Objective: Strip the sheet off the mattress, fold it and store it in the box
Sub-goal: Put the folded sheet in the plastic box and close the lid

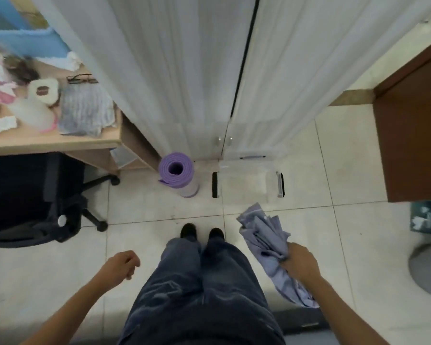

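I stand on a tiled floor, looking down at my legs and shoes. My right hand (300,261) grips a bunched lilac-blue sheet (266,235) that hangs crumpled above and below the fist, to the right of my legs. Ahead on the floor stands a clear plastic box (246,192) with black side latches, open on top, its lid leaning behind it against the white cupboard. The sheet's top end hangs just short of the box's near edge. My left hand (122,266) hangs at my left side, fingers loosely curled, holding nothing. No mattress is in view.
A rolled purple mat (176,174) stands left of the box. A black office chair (33,195) and a wooden desk (52,143) with clutter fill the left side. White cupboard doors (184,70) rise ahead. A brown door (411,135) is at right.
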